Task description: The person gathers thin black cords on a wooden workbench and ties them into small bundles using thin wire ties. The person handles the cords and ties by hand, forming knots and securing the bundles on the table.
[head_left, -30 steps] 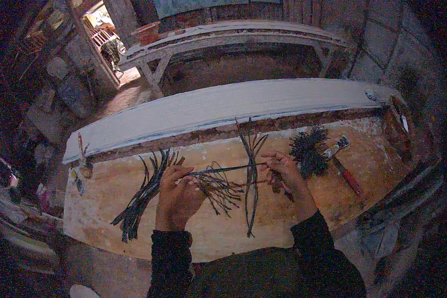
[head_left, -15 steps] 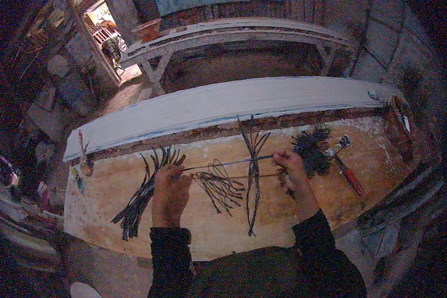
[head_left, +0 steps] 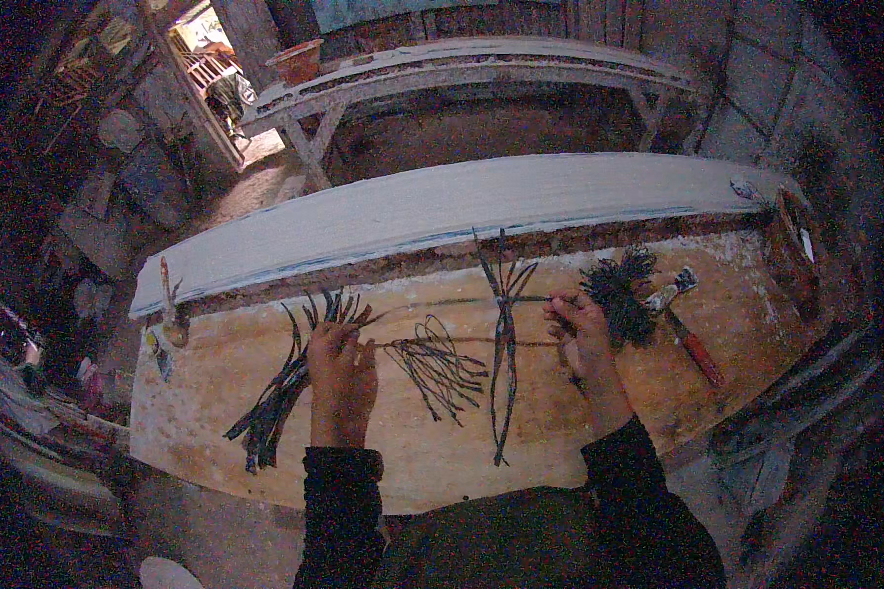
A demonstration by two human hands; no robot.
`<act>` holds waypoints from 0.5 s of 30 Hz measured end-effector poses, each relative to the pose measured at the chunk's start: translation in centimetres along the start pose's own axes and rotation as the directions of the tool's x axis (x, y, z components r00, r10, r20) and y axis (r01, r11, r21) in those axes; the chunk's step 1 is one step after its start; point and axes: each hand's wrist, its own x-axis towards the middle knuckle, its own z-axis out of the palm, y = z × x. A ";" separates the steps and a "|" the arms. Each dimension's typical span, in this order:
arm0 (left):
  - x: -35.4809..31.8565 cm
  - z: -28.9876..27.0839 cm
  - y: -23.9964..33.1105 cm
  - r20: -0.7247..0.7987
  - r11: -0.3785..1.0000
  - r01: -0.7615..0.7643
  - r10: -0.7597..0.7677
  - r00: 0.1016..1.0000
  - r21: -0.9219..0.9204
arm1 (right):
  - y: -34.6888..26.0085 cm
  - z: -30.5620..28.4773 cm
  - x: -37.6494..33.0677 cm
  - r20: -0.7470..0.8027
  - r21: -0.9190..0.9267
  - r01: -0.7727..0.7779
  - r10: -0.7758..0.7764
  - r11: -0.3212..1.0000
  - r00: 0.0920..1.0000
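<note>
Black strip [head_left: 532, 298] near frame centre is pinched in the right hand [head_left: 581, 334]; left of centre, the left hand [head_left: 342, 373] overlaps dark strands [head_left: 277, 401], its grip unclear.

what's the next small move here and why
Perhaps lower the right hand slightly, laying the dark strip onto the crossed strands. The right fingertips seem to pinch that strip's end, and it runs across the strands toward the left hand, so it looks lined up.
</note>
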 end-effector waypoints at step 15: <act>-5.3 5.6 0.5 0.475 0.675 0.627 -0.435 0.765 -0.390 | -1.0 8.9 -6.5 0.149 -0.411 -0.287 0.375 0.865 0.915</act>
